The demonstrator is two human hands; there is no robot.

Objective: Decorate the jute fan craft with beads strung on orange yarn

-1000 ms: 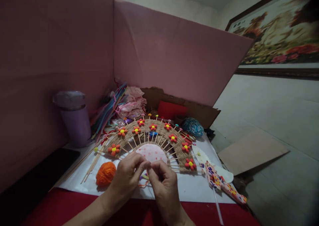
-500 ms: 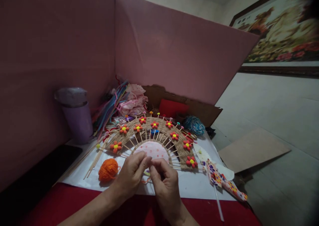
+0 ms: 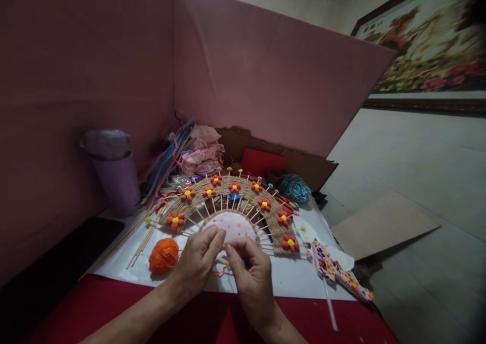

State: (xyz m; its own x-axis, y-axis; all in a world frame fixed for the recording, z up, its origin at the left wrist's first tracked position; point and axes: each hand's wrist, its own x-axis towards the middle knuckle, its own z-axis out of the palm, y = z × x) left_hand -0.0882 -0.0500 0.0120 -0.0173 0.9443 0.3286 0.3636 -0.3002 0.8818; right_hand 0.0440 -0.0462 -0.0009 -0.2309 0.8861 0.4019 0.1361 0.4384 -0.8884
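Fan-shaped twine piece (image 3: 246,188), one; lying on a white sheet (image 3: 288,283) at the middle of the table, arch away from the person, just beyond both hands. Band of coiled natural twine bearing nine red and orange flowers (image 3: 208,192) with yellow centres. Half-round centre (image 3: 232,225), pale with pink dots, linked to the band by thin radiating sticks; small coloured knobs at the outer tips.

Left hand (image 3: 201,253): thumb and forefinger pressed together before the half-round centre. Right hand (image 3: 250,270): likewise, fingers curled, tips close to the left's. Anything pinched is too small to tell.

Orange strand (image 3: 222,271): on the sheet, seen between the hands. Orange yarn ball (image 3: 163,255): on the sheet, near the left hand. Loose wooden sticks (image 3: 146,243): several, on the left, beyond the ball.

Flower-patterned object (image 3: 343,275): right of the fan; clear rod (image 3: 330,306) pointing toward the near edge. Blue yarn ball (image 3: 294,188): behind the band, right side. Red sheet (image 3: 261,163): at the back. Pink dotted cloth (image 3: 201,152): heaped, back left, beside coloured pipe cleaners (image 3: 169,157). Purple cup (image 3: 117,184): far left. Red cloth (image 3: 304,313): under the white sheet.
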